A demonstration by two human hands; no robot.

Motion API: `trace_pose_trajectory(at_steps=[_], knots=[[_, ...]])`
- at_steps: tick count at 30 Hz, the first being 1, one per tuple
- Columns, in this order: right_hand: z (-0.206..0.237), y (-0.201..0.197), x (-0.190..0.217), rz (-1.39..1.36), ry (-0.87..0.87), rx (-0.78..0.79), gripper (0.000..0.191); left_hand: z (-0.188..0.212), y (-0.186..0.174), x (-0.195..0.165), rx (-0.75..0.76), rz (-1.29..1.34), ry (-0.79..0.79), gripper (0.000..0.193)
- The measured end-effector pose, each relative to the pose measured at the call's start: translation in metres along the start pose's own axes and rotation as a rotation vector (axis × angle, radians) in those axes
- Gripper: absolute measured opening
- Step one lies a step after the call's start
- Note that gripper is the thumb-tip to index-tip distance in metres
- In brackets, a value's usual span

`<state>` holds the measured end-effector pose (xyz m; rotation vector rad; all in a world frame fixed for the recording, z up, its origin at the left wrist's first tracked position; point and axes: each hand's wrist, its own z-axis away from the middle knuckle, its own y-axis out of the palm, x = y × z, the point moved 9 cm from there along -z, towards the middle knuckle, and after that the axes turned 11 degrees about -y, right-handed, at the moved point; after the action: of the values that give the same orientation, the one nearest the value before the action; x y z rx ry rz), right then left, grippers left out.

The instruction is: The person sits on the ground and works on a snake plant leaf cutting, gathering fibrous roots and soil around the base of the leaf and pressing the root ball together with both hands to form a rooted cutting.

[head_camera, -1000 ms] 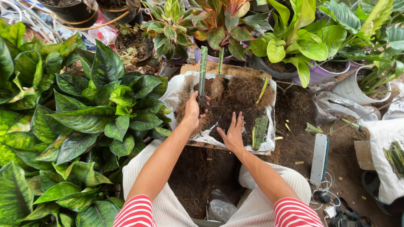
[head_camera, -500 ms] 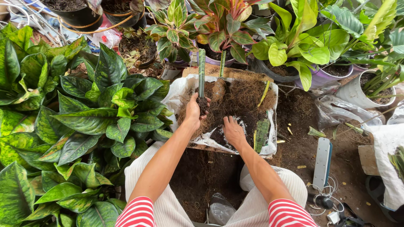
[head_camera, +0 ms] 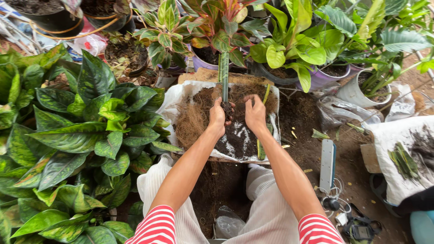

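A person's left hand [head_camera: 218,116] is closed around the soil-covered base of a long, upright, mottled green leaf cutting [head_camera: 224,72], held over a white sack [head_camera: 174,106] of dark soil and brown fibre. The right hand [head_camera: 255,113], just beside it, curls loosely open, holding nothing visible. Leafy potted plants [head_camera: 86,131] crowd the left and far sides.

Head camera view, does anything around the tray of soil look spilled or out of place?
Yes. Dark soil is scattered over the ground right of the white-lined tray, and a power strip lies in that dirt with its cable tangled.
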<state>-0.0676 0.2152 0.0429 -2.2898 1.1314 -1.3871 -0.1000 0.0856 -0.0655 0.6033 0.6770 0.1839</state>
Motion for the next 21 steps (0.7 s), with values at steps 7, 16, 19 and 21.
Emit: trace_pose_trajectory(at_steps=[7,16,19,21], knots=[[0.017,-0.006,-0.009,-0.498,0.585,-0.105,0.029,-0.004,0.021,0.022,-0.062,-0.037,-0.071,0.049],[0.013,0.004,-0.001,-0.241,0.204,-0.017,0.022,-0.01,-0.003,0.023,-0.207,-0.157,-0.059,0.042],[0.011,0.005,0.007,-0.243,0.095,-0.04,0.015,-0.008,-0.001,0.023,-0.201,-0.175,-0.053,0.041],[0.016,0.008,0.01,-0.207,0.145,-0.019,0.018,-0.006,0.0,0.025,-0.186,-0.203,-0.05,0.047]])
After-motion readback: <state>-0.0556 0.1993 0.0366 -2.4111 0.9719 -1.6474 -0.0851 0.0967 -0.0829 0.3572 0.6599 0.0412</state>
